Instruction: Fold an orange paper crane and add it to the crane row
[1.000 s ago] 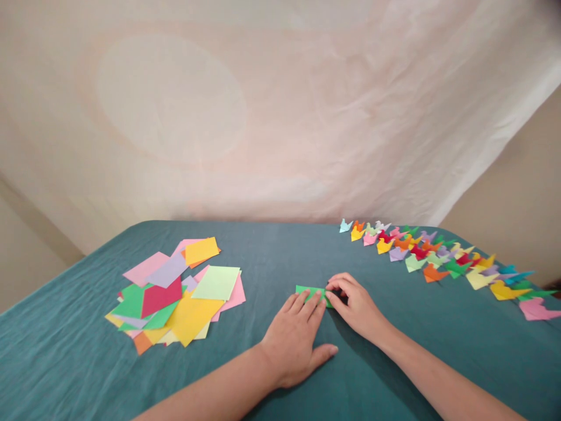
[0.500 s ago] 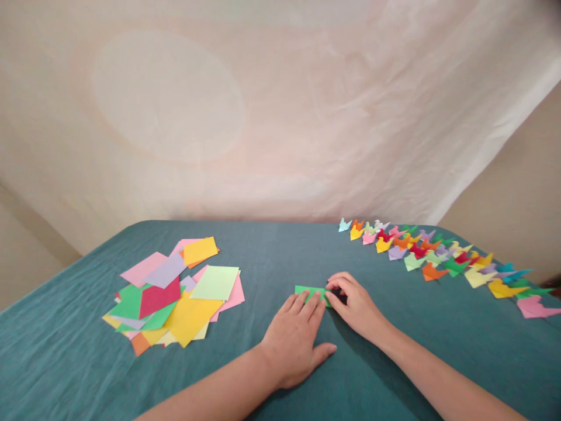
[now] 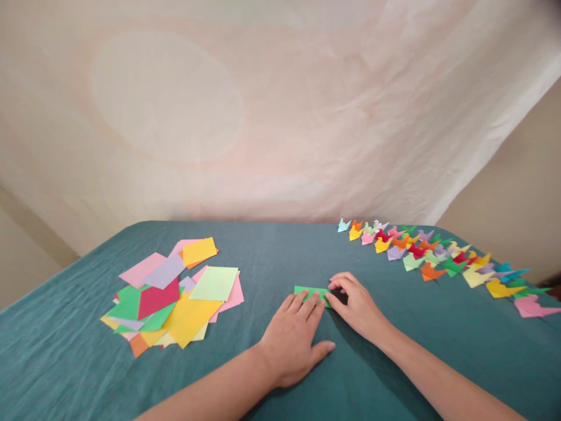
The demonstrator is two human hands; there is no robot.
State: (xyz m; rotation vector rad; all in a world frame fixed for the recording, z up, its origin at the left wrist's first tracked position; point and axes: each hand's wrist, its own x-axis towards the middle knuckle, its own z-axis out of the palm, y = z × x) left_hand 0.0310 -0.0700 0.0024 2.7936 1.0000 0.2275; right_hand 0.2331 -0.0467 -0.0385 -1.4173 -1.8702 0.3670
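A small strip of folded green paper (image 3: 312, 289) lies on the cloth in front of me, its near part hidden under my fingers. My left hand (image 3: 294, 342) rests palm down, fingers stretched over the paper and pressing it flat, with the thumb held out to the side. At the paper's right end, my right hand (image 3: 358, 307) pinches the edge between thumb and bent fingers.
Loose square sheets (image 3: 193, 318) in many colours lie in a spread pile at the left. Along the right side stand rows of folded paper birds (image 3: 433, 271). A dark green cloth (image 3: 263, 251) covers the table, and a pale fabric sheet (image 3: 280, 117) hangs behind.
The fingertips of my right hand have shifted very slightly at the paper's right end. My left hand stays flat on the paper. The whole view has moved a touch.
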